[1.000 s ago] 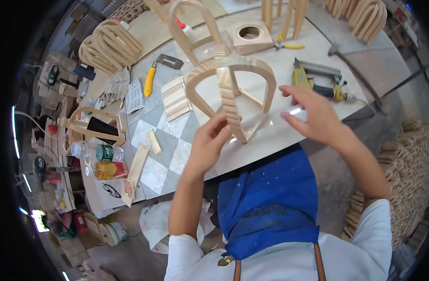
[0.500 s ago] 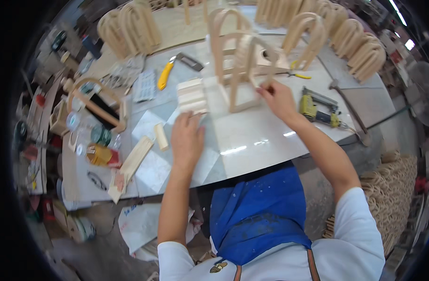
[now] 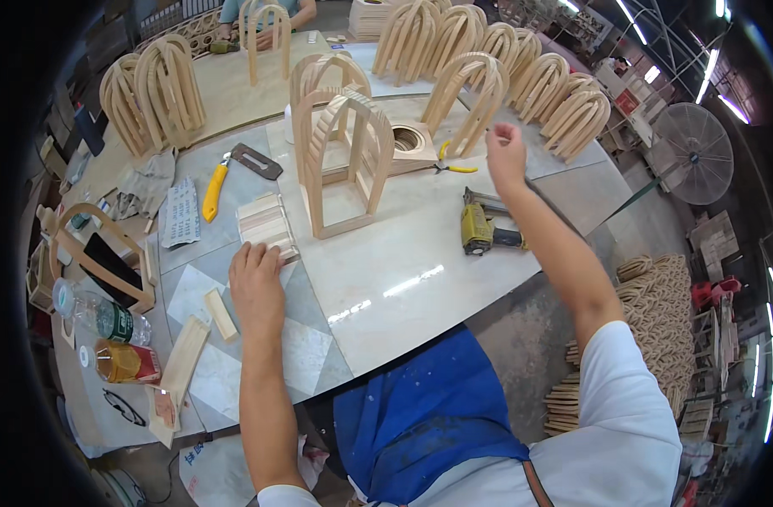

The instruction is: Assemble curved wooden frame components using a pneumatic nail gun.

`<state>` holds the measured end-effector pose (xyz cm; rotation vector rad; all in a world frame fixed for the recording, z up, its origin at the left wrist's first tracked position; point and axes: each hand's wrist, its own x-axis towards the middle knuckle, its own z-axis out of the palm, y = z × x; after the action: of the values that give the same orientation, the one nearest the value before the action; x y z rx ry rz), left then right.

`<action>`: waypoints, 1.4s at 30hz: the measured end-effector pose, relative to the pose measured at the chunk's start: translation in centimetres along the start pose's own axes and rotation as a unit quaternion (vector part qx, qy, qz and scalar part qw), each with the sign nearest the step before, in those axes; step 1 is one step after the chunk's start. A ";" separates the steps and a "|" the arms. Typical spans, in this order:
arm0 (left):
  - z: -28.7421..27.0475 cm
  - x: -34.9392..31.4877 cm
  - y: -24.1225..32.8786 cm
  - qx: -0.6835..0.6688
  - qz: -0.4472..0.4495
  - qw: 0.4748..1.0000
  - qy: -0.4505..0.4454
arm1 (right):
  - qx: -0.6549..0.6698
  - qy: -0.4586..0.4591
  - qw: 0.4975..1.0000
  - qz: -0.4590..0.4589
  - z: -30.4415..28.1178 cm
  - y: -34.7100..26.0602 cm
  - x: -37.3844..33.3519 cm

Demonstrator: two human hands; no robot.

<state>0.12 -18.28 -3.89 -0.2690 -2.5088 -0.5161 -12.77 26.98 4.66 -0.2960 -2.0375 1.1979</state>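
Note:
My left hand (image 3: 258, 279) lies palm down, its fingers stretched over the near end of a row of short wooden slats (image 3: 264, 221). Raised over the right part of the table, my right hand (image 3: 506, 159) has its fingertips drawn together; whether something small is between them is hidden. Between my hands stands an arched wooden frame (image 3: 371, 169) with a square base, touched by neither. Closest to my right hand are a pair of wooden arches (image 3: 471, 89) and a yellow-green nail gun (image 3: 478, 228), which lies below the forearm.
A yellow-handled saw (image 3: 217, 193) and yellow-handled pliers (image 3: 454, 169) lie on the table. Bottles (image 3: 125, 362) crowd the left side. Arch stacks (image 3: 408, 40) line the back, where a co-worker's hand (image 3: 266, 38) shows. A large fan (image 3: 689, 156) stands at right.
My right hand has left the wooden frame's base and moved up and away to the right. My left hand stays on the slats. The view has swung to the right and up.

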 end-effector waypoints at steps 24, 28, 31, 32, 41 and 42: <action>-0.6 1.2 -0.2 -0.058 -0.036 0.990 0.120 | -0.274 -0.125 0.953 -0.011 1.7 0.1 12.2; -1.0 0.7 -0.6 -0.066 -0.055 0.984 0.156 | -0.274 -0.033 0.949 -0.155 1.7 -3.1 12.1; -1.3 0.5 -0.7 -0.067 -0.051 0.984 0.155 | -0.267 0.046 0.922 -0.279 -1.8 -8.4 13.3; -1.2 0.4 -0.8 -0.071 -0.052 0.984 0.154 | -0.223 0.025 0.936 -0.271 -3.1 -10.7 12.1; -2.0 -0.7 0.4 -0.147 -0.069 0.981 0.104 | 0.014 -0.244 0.966 -0.079 -14.4 -15.1 -13.6; -2.2 -0.7 0.8 -0.147 -0.060 0.983 0.094 | 0.010 -0.268 0.960 -0.080 -14.3 -14.0 -15.5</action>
<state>2.00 -18.49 -2.33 -0.1698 -2.2702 -0.9214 10.31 20.66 12.92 0.2298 -2.4471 1.2917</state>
